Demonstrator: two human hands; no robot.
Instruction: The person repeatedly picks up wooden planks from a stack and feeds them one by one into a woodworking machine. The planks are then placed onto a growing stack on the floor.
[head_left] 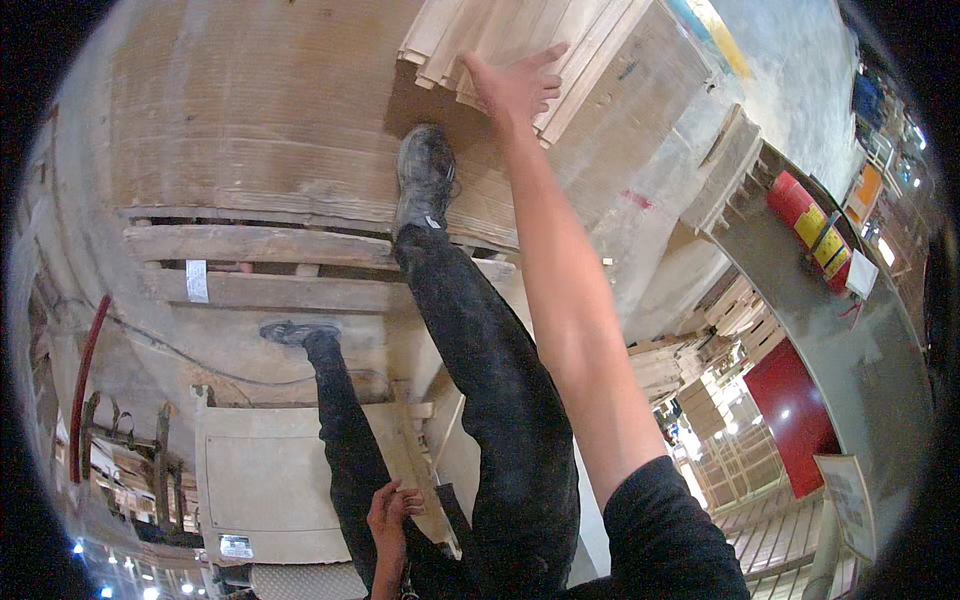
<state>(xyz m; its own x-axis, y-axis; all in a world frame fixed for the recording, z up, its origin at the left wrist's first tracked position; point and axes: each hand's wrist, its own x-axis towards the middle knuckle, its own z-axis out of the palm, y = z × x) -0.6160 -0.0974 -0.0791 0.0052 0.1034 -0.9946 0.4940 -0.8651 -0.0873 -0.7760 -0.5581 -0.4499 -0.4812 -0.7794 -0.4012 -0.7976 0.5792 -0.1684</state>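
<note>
My right hand [520, 88] is stretched far forward, its fingers spread over a stack of pale wooden strips [600, 62]. Nothing is gripped in it; whether the palm touches the strips I cannot tell. The strips lie side by side on a brown cardboard sheet [250, 110], which covers a wooden pallet [270, 245]. Down by my thigh hangs my left hand [390, 510], its fingers loosely bent and a little apart, with nothing seen in them. One of my dark shoes [425, 170] stands on the cardboard near the strips' close end.
My other shoe [295, 333] is on the floor, behind the pallet's edge. A beige metal cabinet [270, 480] stands at lower left, with a dark cable [230, 372] running above it. A red fire extinguisher [810, 230] is at the right, and a red panel [790, 415] is below it.
</note>
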